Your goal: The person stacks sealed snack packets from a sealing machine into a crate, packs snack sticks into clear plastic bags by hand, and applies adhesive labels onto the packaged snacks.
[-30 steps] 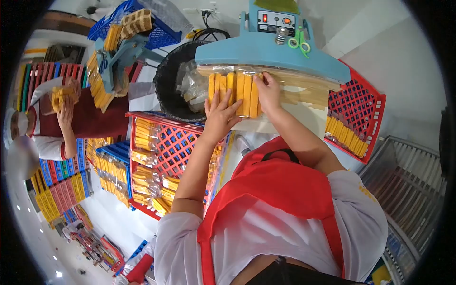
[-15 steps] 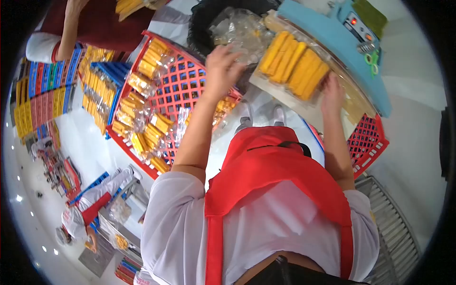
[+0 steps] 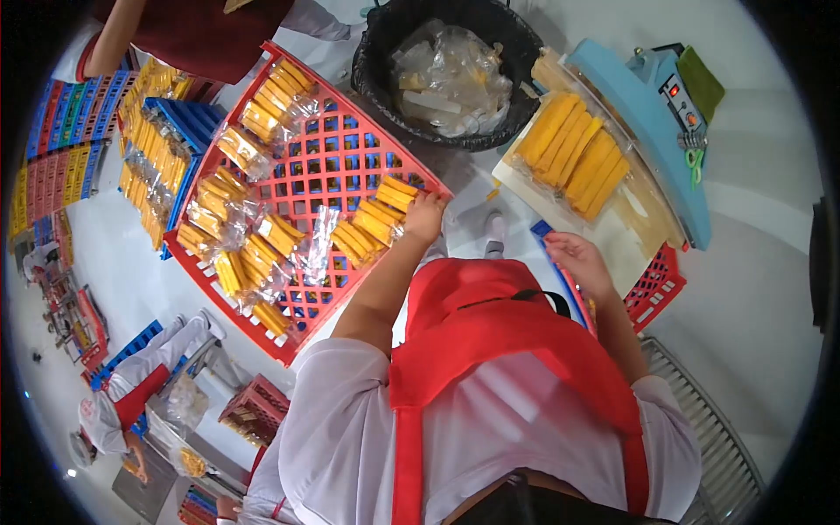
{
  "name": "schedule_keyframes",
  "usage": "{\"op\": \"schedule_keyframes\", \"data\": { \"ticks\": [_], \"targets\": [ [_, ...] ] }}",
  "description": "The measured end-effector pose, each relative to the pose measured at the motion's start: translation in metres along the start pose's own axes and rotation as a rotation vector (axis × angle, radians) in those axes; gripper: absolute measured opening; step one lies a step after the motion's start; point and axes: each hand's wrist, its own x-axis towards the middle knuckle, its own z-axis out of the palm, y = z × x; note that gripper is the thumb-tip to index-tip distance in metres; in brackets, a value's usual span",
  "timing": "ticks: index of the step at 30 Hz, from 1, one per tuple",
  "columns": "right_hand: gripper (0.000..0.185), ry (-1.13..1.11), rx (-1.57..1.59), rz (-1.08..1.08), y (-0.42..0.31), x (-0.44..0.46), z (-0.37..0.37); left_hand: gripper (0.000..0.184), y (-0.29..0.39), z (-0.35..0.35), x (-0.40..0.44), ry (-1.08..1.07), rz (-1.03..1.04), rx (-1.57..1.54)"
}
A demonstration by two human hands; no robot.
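Note:
My left hand (image 3: 426, 217) is at the right corner of a red plastic crate (image 3: 324, 157). Its fingers are bent down beside a clear bag of yellow sticks (image 3: 398, 192); whether they grip the bag or the crate's rim is hidden. Loosely curled and holding nothing visible, my right hand (image 3: 580, 262) hovers by the near edge of a pale board (image 3: 626, 249). On that board, in front of a light-blue sealing machine (image 3: 652, 140), lies a clear pack of thick yellow sticks (image 3: 573, 153). Several more bagged bundles (image 3: 262, 254) fill the crate's left side.
A black-lined bin (image 3: 451, 74) of crumpled clear plastic stands between crate and machine. Green-handled scissors (image 3: 695, 162) hang from the machine. A metal rack (image 3: 709, 420) is at my right. Another person in a dark red apron (image 3: 192, 35) stands across; more people work at the left.
My left hand has gone from over the bin to the crate's right corner. My right hand has let go of the yellow pack's edge and drawn back. The view has shifted.

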Motion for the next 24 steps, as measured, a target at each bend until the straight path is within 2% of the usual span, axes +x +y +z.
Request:
{"op": "schedule_keyframes", "data": {
  "ticks": [1, 4, 6, 7, 8, 9, 10, 12, 14, 15, 17, 18, 20, 21, 22, 24],
  "targets": [
    [0.027, 0.002, -0.013, -0.007, 0.002, 0.003, 0.003, 0.022, -0.006, -0.002, 0.005, -0.121, -0.016, -0.053],
    [0.031, -0.092, -0.156, -0.047, 0.003, 0.008, 0.011, 0.020, -0.026, -0.038, 0.001, -0.047, -0.027, -0.110],
    [0.034, -0.242, -0.322, -0.074, -0.004, 0.008, 0.016, 0.017, -0.050, -0.056, -0.015, 0.343, -0.082, -0.374],
    [0.034, -0.248, -0.310, -0.092, -0.011, 0.007, 0.021, 0.016, -0.056, -0.077, -0.025, 0.361, -0.175, -0.499],
    [0.034, -0.355, -0.235, -0.066, -0.025, 0.007, 0.028, 0.015, -0.056, -0.105, -0.031, 0.382, -0.264, -0.623],
    [0.034, -0.464, -0.165, -0.044, -0.038, 0.007, 0.033, 0.015, -0.057, -0.128, -0.034, 0.379, -0.300, -0.853],
    [0.034, -0.473, -0.163, -0.069, -0.050, 0.009, 0.040, 0.014, -0.053, -0.154, -0.038, 0.374, -0.331, -1.082],
    [0.037, -0.491, -0.200, -0.215, -0.077, 0.018, 0.054, 0.016, -0.030, -0.214, -0.039, 0.409, -0.253, -1.389],
    [0.045, -0.379, 0.027, -0.454, -0.082, 0.048, 0.075, 0.015, 0.000, -0.273, -0.039, 0.402, -0.108, -1.581],
    [0.045, -0.379, 0.026, -0.487, -0.090, 0.060, 0.081, 0.013, 0.007, -0.290, -0.038, 0.375, -0.033, -1.635],
    [0.058, -0.485, 0.568, -0.106, -0.107, 0.074, 0.088, 0.012, 0.024, -0.322, -0.031, 0.337, 0.093, -1.692],
    [0.058, -0.486, 0.570, -0.140, -0.112, 0.073, 0.092, 0.012, 0.029, -0.330, -0.024, 0.335, 0.125, -1.674],
    [0.071, -0.998, 0.887, -0.103, -0.126, 0.062, 0.098, 0.015, 0.043, -0.347, -0.008, 0.212, 0.290, -1.771],
    [0.069, -1.044, 0.918, -0.153, -0.133, 0.056, 0.095, 0.027, 0.049, -0.352, -0.005, 0.159, 0.380, -1.827],
    [0.069, -1.047, 0.908, -0.173, -0.136, 0.057, 0.091, 0.027, 0.065, -0.360, -0.005, 0.158, 0.402, -1.817],
    [0.063, -1.180, 1.055, -0.394, -0.139, 0.066, 0.083, 0.038, 0.104, -0.369, -0.009, 0.472, 0.368, -1.981]
  ]
}}
